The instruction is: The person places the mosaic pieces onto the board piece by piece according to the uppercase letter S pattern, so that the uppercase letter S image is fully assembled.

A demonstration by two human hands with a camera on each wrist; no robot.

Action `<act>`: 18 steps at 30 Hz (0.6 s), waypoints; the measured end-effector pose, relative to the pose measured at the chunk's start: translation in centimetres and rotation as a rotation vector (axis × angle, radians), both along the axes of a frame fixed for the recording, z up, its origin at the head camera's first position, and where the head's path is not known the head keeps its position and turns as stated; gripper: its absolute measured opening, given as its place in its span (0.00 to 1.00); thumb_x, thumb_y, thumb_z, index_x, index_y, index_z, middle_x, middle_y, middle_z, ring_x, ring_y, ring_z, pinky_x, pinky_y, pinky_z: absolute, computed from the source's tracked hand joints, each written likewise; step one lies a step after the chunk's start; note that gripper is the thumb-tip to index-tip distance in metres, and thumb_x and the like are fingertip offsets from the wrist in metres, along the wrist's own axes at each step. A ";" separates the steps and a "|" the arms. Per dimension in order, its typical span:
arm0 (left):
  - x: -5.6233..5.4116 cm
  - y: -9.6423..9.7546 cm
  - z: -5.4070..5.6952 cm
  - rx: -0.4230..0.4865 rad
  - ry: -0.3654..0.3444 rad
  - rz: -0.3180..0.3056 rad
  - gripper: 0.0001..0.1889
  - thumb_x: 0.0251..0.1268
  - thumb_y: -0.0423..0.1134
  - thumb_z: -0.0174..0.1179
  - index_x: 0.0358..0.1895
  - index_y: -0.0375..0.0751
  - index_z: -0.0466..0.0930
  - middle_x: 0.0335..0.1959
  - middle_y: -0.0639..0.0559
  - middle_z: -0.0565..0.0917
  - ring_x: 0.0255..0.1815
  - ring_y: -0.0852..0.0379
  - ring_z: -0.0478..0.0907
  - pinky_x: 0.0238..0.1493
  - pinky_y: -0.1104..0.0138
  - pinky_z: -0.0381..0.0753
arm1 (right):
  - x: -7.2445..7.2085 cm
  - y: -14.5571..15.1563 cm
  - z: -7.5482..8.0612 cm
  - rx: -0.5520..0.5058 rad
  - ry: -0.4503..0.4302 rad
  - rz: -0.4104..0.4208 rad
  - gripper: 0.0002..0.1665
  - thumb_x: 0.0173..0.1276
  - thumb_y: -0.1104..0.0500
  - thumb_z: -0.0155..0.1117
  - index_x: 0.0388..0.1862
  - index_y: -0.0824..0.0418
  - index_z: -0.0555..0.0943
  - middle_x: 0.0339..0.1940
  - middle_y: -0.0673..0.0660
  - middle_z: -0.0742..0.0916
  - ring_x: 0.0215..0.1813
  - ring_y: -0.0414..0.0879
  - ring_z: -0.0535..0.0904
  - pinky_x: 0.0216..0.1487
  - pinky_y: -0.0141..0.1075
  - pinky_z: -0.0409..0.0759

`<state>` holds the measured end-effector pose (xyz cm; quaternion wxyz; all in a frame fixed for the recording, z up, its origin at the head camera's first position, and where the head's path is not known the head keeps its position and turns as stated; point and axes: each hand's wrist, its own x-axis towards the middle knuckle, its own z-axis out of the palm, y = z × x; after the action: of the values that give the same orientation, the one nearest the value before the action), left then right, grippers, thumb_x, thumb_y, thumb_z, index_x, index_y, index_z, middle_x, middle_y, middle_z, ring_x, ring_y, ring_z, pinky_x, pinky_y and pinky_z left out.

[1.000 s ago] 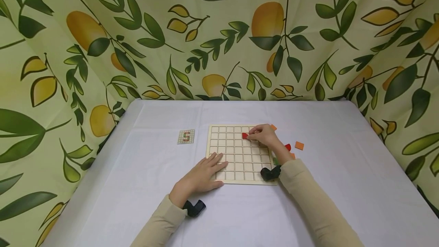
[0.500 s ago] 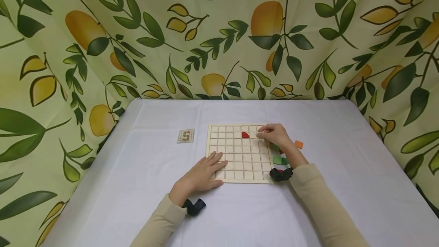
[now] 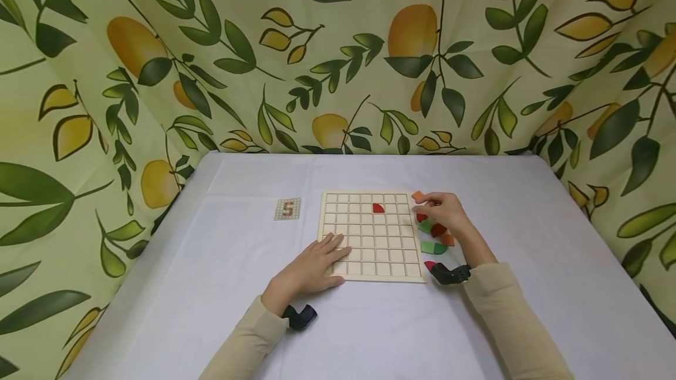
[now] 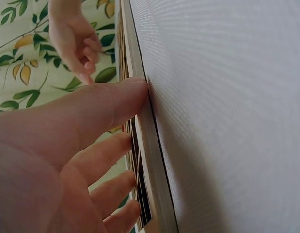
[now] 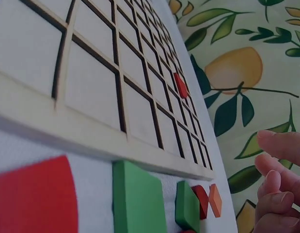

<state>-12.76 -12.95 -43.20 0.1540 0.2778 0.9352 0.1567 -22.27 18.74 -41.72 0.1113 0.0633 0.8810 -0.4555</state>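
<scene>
A wooden grid board (image 3: 364, 245) lies on the table, with one red quarter-round tile (image 3: 378, 208) in a cell of its upper part. My left hand (image 3: 311, 265) rests on the board's lower left corner, fingers spread; in the left wrist view its thumb (image 4: 125, 97) lies along the edge. Just off the board's right side, my right hand (image 3: 446, 211) hovers over loose tiles, its fingertips close to an orange tile (image 3: 418, 196) and a red tile (image 3: 421, 217). The right wrist view shows bent fingers (image 5: 280, 145) with nothing held.
Several loose tiles line the board's right side, among them a light green square (image 3: 427, 247), a dark green quarter-round (image 3: 440, 248) and a red tile (image 3: 429, 265) by the right wrist camera (image 3: 450, 274). A small pattern card (image 3: 287, 209) lies left of the board. A patterned curtain (image 3: 327, 75) hangs behind.
My right hand has let go of the red tile on the board and moved right, past the board's edge to the loose tiles. The left hand has stayed in place.
</scene>
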 end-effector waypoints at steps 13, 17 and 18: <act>0.1 -0.1 -0.1 0.019 0.004 -0.006 0.33 0.66 0.49 0.58 0.73 0.48 0.62 0.79 0.46 0.55 0.81 0.44 0.48 0.78 0.45 0.54 | 1.4 2.2 -0.1 0.054 0.033 0.042 0.23 0.64 0.54 0.65 0.53 0.68 0.80 0.28 0.53 0.76 0.39 0.47 0.70 0.31 0.30 0.71; 0.1 -0.1 -0.2 0.020 0.004 -0.006 0.33 0.66 0.50 0.58 0.73 0.48 0.62 0.79 0.46 0.55 0.81 0.44 0.48 0.78 0.45 0.54 | 2.1 2.7 -0.3 0.051 0.019 0.047 0.24 0.64 0.54 0.66 0.53 0.69 0.80 0.28 0.52 0.77 0.38 0.47 0.72 0.32 0.30 0.72; 0.1 -0.1 -0.2 0.019 0.005 -0.007 0.33 0.66 0.50 0.58 0.73 0.48 0.62 0.79 0.46 0.55 0.81 0.44 0.48 0.78 0.45 0.54 | 2.2 2.8 -0.4 0.054 0.015 0.048 0.24 0.64 0.54 0.66 0.54 0.68 0.79 0.28 0.52 0.77 0.38 0.47 0.71 0.32 0.30 0.72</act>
<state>-12.66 -13.06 -43.39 0.1495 0.2827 0.9331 0.1644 -20.04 21.55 -42.08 0.1138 0.0419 0.8950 -0.4292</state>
